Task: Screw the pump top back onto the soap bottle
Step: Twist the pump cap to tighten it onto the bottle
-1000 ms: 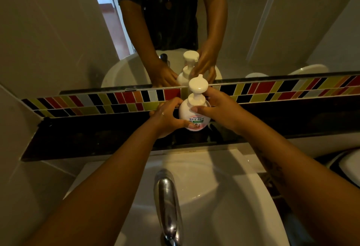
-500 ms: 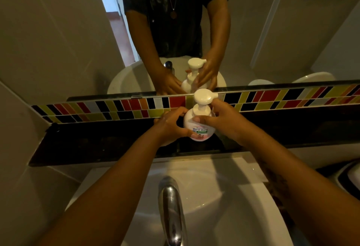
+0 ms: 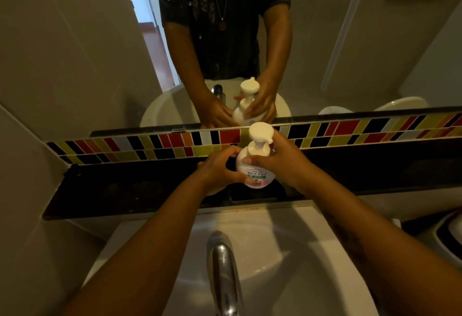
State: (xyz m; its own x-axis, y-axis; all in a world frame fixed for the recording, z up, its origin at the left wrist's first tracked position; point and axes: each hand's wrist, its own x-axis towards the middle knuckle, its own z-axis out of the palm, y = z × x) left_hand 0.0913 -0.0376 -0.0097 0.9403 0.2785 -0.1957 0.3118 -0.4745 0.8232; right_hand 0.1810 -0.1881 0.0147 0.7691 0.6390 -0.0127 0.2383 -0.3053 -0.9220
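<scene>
bottle: white soap bottle point(image 3: 255, 171) stands upright on the dark ledge point(image 3: 125, 190) behind the sink point(image 3: 287, 253), right under the coloured tile strip point(image 3: 350, 133); label faces me.
pump top: pump top point(image 3: 260, 132) sits on the bottle neck, upright, nozzle to my right and a bit toward me. Can't tell how far the collar is threaded down, my fingers cover that seam.
left hand: my left hand point(image 3: 220, 169) wraps the bottle's left flank, thumb across the lower front at the label, fingers curled round the upper shoulder. Closed on the body, bracing it.
right hand: my right hand point(image 3: 282, 163) is on the right side, thumb laid across the front of the bottle's shoulder just below the collar, fingers curled behind the neck. Pinching the collar and shoulder zone; the pump head sticks up clear above my knuckles.
bottle vs grip: bottle sits between both palms, the two thumbs nearly stacked on the front face, right above left.
faucet: chrome faucet point(image 3: 222, 273) is close below the camera, well apart from the bottle.
mirror: mirror point(image 3: 325, 40) above the tiles shows the same two-hand hold from behind.
</scene>
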